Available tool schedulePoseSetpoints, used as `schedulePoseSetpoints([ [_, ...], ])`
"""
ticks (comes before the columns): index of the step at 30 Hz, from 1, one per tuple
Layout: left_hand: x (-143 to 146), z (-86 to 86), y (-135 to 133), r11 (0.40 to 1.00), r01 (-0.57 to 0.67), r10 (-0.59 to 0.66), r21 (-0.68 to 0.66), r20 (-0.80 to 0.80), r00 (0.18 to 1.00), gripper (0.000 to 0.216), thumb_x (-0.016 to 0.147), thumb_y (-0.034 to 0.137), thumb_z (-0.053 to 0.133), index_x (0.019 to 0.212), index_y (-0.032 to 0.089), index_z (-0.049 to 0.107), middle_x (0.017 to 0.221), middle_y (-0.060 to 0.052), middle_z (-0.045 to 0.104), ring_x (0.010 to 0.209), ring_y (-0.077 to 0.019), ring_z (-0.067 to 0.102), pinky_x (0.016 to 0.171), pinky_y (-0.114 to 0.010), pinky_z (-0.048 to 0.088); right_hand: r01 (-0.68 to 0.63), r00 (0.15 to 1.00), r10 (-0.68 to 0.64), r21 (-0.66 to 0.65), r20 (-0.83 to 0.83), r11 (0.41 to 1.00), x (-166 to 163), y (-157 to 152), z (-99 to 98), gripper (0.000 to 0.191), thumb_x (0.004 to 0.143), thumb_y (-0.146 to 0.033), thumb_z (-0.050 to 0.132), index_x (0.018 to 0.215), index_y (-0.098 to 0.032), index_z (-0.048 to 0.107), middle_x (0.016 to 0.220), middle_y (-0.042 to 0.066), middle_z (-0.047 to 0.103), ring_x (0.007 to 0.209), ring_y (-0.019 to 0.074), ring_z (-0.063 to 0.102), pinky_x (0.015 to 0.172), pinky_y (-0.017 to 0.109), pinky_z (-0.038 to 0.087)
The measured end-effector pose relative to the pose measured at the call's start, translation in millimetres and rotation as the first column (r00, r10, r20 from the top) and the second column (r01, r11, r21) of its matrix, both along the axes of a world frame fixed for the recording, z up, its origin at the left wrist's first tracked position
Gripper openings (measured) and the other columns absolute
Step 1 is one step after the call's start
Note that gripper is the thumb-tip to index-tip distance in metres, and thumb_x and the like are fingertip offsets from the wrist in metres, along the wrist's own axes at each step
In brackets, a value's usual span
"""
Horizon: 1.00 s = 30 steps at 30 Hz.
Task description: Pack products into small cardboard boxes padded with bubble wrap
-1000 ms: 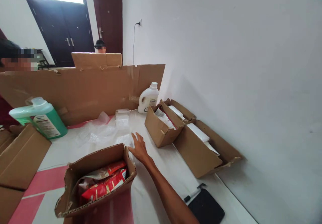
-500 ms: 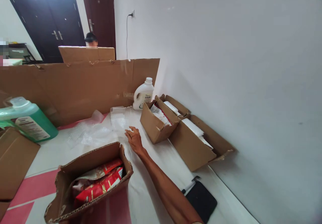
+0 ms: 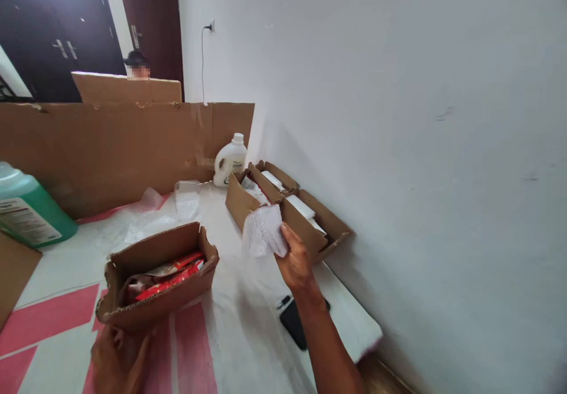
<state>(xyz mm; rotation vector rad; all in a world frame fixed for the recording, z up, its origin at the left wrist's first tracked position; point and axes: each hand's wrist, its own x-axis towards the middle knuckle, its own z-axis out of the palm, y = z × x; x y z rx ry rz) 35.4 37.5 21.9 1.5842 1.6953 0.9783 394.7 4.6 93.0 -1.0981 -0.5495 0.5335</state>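
Note:
My right hand (image 3: 296, 258) is closed on a small sheet of bubble wrap (image 3: 264, 231), thumb on top. It holds the wrap up in front of the cardboard boxes by the wall. Low in the view, my left hand (image 3: 117, 355) has thumb and fingers apart. Its fingertips are at the near lower edge of an open cardboard box (image 3: 175, 305); whether they press on it is unclear. Inside that box lie red packets (image 3: 177, 279).
More bubble wrap (image 3: 133, 220) lies beyond the box. A green jug (image 3: 38, 211) stands left, a white jug (image 3: 231, 160) at the back. Open boxes (image 3: 305, 228) line the wall. A black flat object (image 3: 295, 323) lies under my right forearm. A person sits behind the cardboard screen (image 3: 110, 146).
My right hand has come up and to the right and now holds bubble wrap. My left hand has come into view beside the box. The view has turned slightly right.

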Motion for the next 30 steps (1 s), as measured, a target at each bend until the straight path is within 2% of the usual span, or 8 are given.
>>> schedulePoseSetpoints([
  [4,-25.2,-16.4,-50.0,0.982,-0.102,0.107,-0.161,0.024,0.994,0.072,0.069,0.076,0.066,0.119,0.024,0.060,0.118,-0.012,0.068,0.106,-0.0371,0.065,0.100,-0.059,0.050,-0.272,0.866,0.260,0.034,-0.427,0.962,-47.3,-75.1,-10.9,0.023,0.080,-0.042,0.077,0.093,-0.022,0.076,0.085,0.003,0.078,0.095,0.0250,0.073,0.088,0.039,0.057],
  [9,2.0,-17.0,-91.4,0.782,0.465,0.003,-0.415,0.749,0.662,0.084,0.059,0.079,0.076,0.120,0.022,0.066,0.126,-0.016,0.071,0.111,-0.0362,0.068,0.098,-0.049,0.054,-0.558,0.576,0.447,0.071,-0.685,0.827,-133.0,-111.8,-33.0,0.029,0.079,-0.046,0.078,0.093,-0.021,0.077,0.087,0.006,0.079,0.102,0.0295,0.073,0.091,0.043,0.056],
  [13,17.4,-2.6,-95.9,0.667,0.595,0.142,-0.448,0.861,0.489,0.065,0.071,0.066,0.077,0.119,0.022,0.070,0.121,-0.014,0.074,0.111,-0.0312,0.069,0.099,-0.044,0.052,-0.648,0.529,0.486,0.038,-0.696,0.760,-168.4,-113.6,-45.1,0.033,0.082,-0.051,0.075,0.093,-0.021,0.077,0.086,0.007,0.078,0.099,0.0293,0.073,0.087,0.041,0.057],
  [17,-5.7,12.1,-87.4,0.679,0.530,0.061,-0.508,0.758,0.649,0.046,0.071,0.052,0.082,0.097,0.015,0.075,0.084,-0.008,0.077,0.082,-0.0261,0.071,0.082,-0.038,0.056,-0.587,0.750,0.418,-0.223,-0.512,0.778,-160.3,-111.0,-62.8,0.045,0.087,-0.062,0.066,0.096,-0.019,0.075,0.090,0.009,0.075,0.094,0.0282,0.070,0.078,0.040,0.057],
  [21,-43.8,13.4,-68.5,0.830,0.279,-0.069,-0.483,0.408,0.910,0.052,0.065,0.063,0.081,0.085,0.016,0.071,0.076,-0.003,0.072,0.074,-0.0228,0.065,0.070,-0.032,0.053,-0.117,0.952,0.254,-0.565,0.170,0.817,-145.0,-111.5,-79.7,0.039,0.095,-0.057,0.056,0.101,-0.022,0.070,0.104,0.011,0.070,0.097,0.0267,0.064,0.079,0.039,0.055],
  [23,-58.6,12.0,-61.5,0.864,0.223,-0.116,-0.451,0.252,0.961,0.054,0.065,0.067,0.078,0.086,0.018,0.070,0.072,-0.001,0.069,0.070,-0.0209,0.062,0.064,-0.029,0.051,0.049,0.869,0.222,-0.525,0.442,0.850,-148.7,-112.0,-83.3,0.029,0.099,-0.045,0.052,0.106,-0.022,0.068,0.108,0.012,0.067,0.100,0.0263,0.063,0.083,0.040,0.055],
  [26,-67.3,12.5,-56.9,0.873,0.197,-0.164,-0.446,0.112,0.980,0.059,0.066,0.072,0.073,0.092,0.019,0.069,0.069,0.000,0.066,0.062,-0.0185,0.057,0.055,-0.027,0.047,-0.131,0.702,0.396,-0.440,0.592,0.889,-171.6,-110.9,-85.6,0.023,0.102,-0.030,0.049,0.115,-0.020,0.066,0.111,0.012,0.067,0.105,0.0245,0.063,0.091,0.040,0.055],
  [30,-55.1,21.7,-58.0,0.855,0.167,-0.128,-0.490,0.112,0.985,0.077,0.062,0.075,0.073,0.113,0.018,0.061,0.067,0.001,0.066,0.054,-0.0192,0.057,0.048,-0.030,0.048,-0.562,0.393,0.736,-0.489,0.552,0.667,-211.0,-104.9,-94.0,0.053,0.090,-0.042,0.073,0.136,-0.020,0.059,0.126,0.012,0.067,0.116,0.0256,0.062,0.101,0.038,0.053],
])
